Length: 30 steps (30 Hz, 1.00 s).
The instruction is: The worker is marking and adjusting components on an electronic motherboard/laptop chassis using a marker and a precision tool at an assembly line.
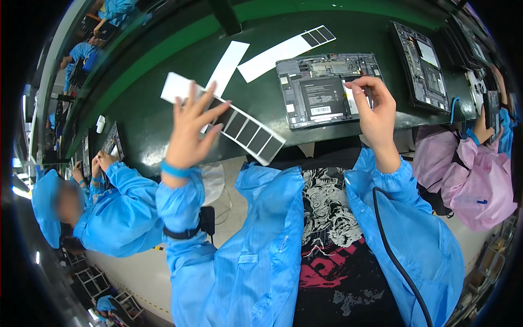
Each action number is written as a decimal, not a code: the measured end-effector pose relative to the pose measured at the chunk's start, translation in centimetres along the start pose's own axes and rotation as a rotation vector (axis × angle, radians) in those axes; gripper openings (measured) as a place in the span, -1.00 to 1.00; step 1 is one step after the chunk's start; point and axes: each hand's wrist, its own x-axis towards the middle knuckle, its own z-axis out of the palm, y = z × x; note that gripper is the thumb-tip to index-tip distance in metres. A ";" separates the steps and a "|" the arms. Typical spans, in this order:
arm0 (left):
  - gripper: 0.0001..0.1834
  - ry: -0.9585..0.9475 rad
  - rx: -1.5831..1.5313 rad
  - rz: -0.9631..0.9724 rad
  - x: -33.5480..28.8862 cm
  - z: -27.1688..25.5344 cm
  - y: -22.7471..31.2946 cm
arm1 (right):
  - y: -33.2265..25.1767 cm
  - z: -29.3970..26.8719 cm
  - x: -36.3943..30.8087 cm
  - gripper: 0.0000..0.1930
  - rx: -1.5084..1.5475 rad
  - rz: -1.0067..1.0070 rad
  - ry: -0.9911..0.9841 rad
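My left hand (189,128) is spread out, fingers apart, over a white backing strip with a row of black rectangular stickers (251,133). The strip lies slantwise and juts past the table's near edge; my fingers cover part of it, and whether they touch it I cannot tell. To the right lies an opened tablet-like device (294,117), its circuit board and black battery (321,97) exposed. My right hand (376,106) is over its right half, thumb and forefinger pinched together. Whatever sits between those fingertips is too small or hidden to make out.
Another strip with black stickers (318,37) and a plain white strip (229,61) lie farther back on the dark green table (152,131). A second opened device (422,68) stands to the right. Co-workers in blue (120,201) and pink (474,180) sit on either side.
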 end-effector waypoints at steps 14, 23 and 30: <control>-0.40 0.059 -0.265 -0.420 0.7 8.8 1.9 | 2.3 0.1 4.1 -0.44 0.508 0.251 -0.150; -0.58 0.195 -0.273 -0.148 0.9 11.3 1.2 | -1.1 14.4 6.0 -0.69 0.403 0.318 -0.405; -0.68 0.229 -0.436 -0.138 1.4 9.9 0.5 | 0.9 19.8 7.4 -0.68 0.145 0.291 -0.612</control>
